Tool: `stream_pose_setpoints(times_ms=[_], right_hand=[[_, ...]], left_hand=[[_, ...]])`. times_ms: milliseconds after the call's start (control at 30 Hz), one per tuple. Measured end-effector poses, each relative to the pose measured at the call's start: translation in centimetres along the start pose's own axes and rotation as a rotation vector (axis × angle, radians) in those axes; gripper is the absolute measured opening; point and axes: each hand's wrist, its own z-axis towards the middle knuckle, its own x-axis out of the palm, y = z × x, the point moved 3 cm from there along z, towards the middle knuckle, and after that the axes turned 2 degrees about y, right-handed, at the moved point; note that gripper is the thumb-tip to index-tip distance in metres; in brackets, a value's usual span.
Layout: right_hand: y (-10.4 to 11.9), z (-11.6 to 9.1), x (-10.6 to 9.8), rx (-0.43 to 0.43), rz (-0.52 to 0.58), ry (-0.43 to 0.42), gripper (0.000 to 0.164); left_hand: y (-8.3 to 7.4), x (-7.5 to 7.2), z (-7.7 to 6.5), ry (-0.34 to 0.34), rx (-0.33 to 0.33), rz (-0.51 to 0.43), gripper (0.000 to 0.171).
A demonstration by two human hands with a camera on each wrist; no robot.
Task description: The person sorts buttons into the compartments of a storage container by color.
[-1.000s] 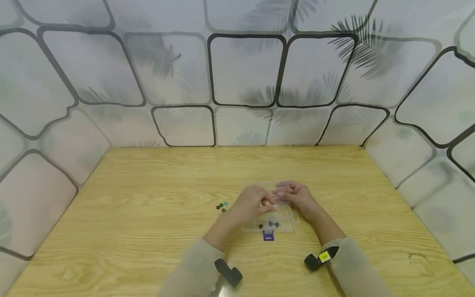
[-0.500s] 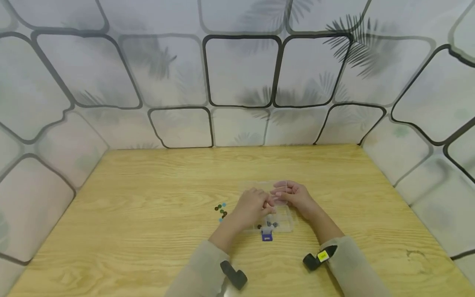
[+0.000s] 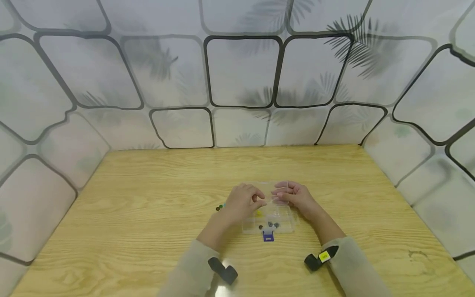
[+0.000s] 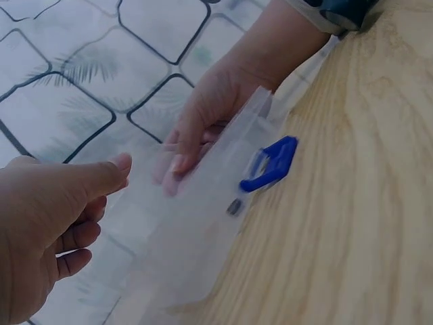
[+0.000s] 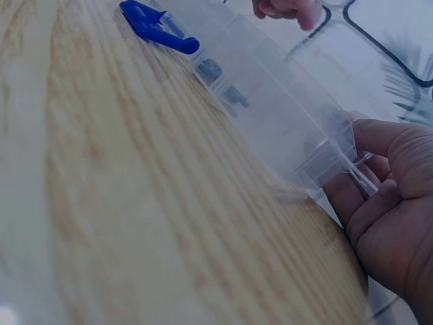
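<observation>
A papery-looking wall covering (image 3: 241, 70), pale grey with rounded dark outlines and feathery leaf prints, rises behind a table (image 3: 148, 181) of straw-coloured, streaky wood grain. Two beige sleeves (image 3: 189, 264) come in over its near side, each with a black wrist device (image 3: 222, 270).

The clear box (image 3: 284, 215), thin rigid plastic with straight edges and square compartments, sits right of the table's middle, well apart from the far edge and both far corners. Its see-through lid (image 3: 268, 192) is raised along the far side.

The right hand (image 3: 299, 200) grasps the box at its right side; the right wrist view shows the thumb against the plastic and the other fingers bent behind. The left hand (image 3: 240, 203) is over the box's left part, thumb and forefinger parted, fingers loosely bent around nothing visible.

A blue latch (image 3: 268, 236) juts from the near wall; the wrist views show its angular, frame-like form. Only the head view shows a yellow spot (image 3: 258, 213) inside, behind dark and grey pieces (image 3: 273, 225), and tiny round discs (image 3: 219, 207) on the wood beside the left hand.
</observation>
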Motion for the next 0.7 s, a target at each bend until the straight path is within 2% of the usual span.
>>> stream_pose_setpoints(times_ms=[233, 367, 700], right_hand=[[0.0, 0.1, 0.1, 0.010, 0.017, -0.003, 0.047], [0.1, 0.1, 0.2, 0.005, 0.031, 0.004, 0.047], [0.1, 0.0, 0.1, 0.013, 0.028, -0.008, 0.046]], left_hand=[[2.6, -1.6, -1.2, -0.086, 0.010, -0.158, 0.013], [4.4, -2.3, -2.1, -0.074, -0.021, -0.215, 0.014], [7.1, -4.8, -3.6, -0.065, -0.049, -0.326, 0.016]])
